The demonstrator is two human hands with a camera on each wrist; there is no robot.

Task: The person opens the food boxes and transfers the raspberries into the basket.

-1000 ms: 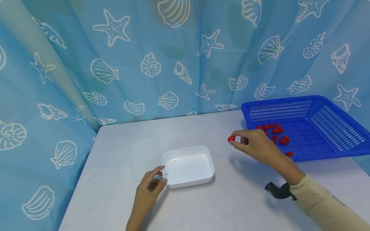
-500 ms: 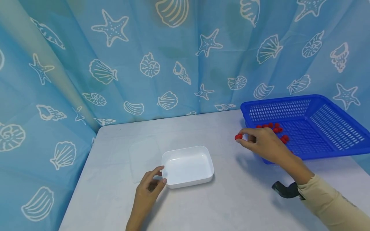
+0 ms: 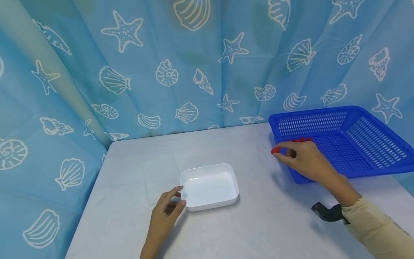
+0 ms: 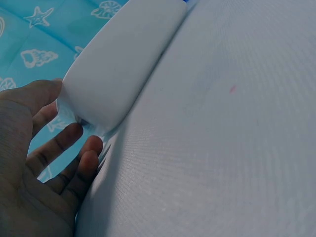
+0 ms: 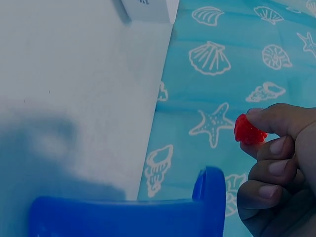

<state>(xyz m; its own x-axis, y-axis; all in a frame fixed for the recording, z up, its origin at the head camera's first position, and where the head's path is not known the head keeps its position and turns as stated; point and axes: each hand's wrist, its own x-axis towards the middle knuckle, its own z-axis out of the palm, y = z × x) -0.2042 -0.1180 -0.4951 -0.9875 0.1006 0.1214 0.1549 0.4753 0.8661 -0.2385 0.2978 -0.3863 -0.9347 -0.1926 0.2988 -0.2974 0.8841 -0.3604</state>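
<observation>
A white rectangular dish [image 3: 209,189] stands on the table. My left hand [image 3: 163,217] grips its left end, thumb and index finger at the rim; in the left wrist view the thumb touches the dish wall [image 4: 123,54] and the other fingers spread below. My right hand [image 3: 302,160] pinches a red raspberry [image 3: 275,151] between thumb and index finger, above the table at the left side of a blue basket [image 3: 349,144]. In the right wrist view the bumpy raspberry [image 5: 248,131] shows at the fingertips, the remaining fingers curled. More raspberries [image 3: 302,139] lie in the basket, partly hidden by the hand.
Flat on the table left of the dish lies a clear plastic sheet or lid [image 3: 160,172]. A blue curtain [image 3: 194,72] with shell prints hangs behind and along the left side. A black curved piece [image 3: 328,212] sticks out from the right sleeve.
My right hand has moved to the right with the raspberry, now covering more of the basket's contents. The left hand and the dish stay in place.
</observation>
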